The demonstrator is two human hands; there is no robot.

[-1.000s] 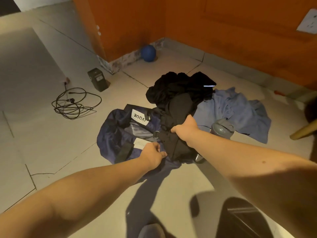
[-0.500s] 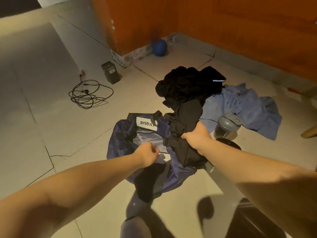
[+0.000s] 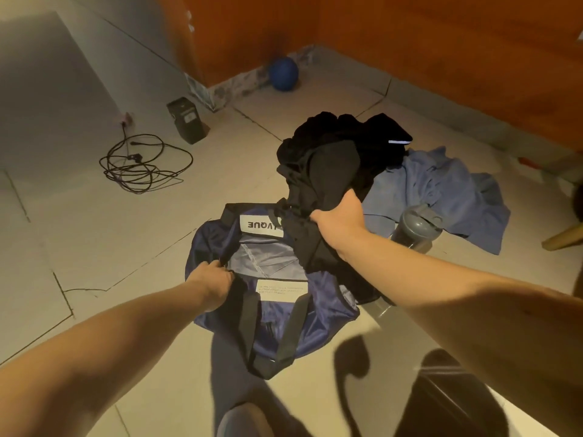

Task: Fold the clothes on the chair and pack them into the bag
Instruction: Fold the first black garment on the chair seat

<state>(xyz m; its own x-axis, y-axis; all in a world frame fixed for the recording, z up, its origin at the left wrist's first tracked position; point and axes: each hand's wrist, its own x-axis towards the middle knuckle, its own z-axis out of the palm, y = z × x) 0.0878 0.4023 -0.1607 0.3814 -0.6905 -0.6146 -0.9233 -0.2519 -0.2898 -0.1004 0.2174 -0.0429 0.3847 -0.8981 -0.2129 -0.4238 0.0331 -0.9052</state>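
right hand (image 3: 339,217) grips crumpled black garment (image 3: 318,197); left hand (image 3: 211,279) holds open navy bag (image 3: 315,323) rim.

1. The left forearm (image 3: 110,335) and right forearm (image 3: 457,294) are showing bare, wrist to frame edge.
2. The left hand (image 3: 209,280) and right hand (image 3: 339,220) are showing bare too.
3. The knee (image 3: 243,417) at the bottom edge is wearing greyish fabric; it's blurred and the garment is unclear.

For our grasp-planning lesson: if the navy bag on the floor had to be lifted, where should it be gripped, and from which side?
Probably the black strap handles, where they loop at the near end of the navy bag, reached from above on the wearer's side. The bag lies limp and flat, so its cloth offers little hold, while the straps lie exposed on top.
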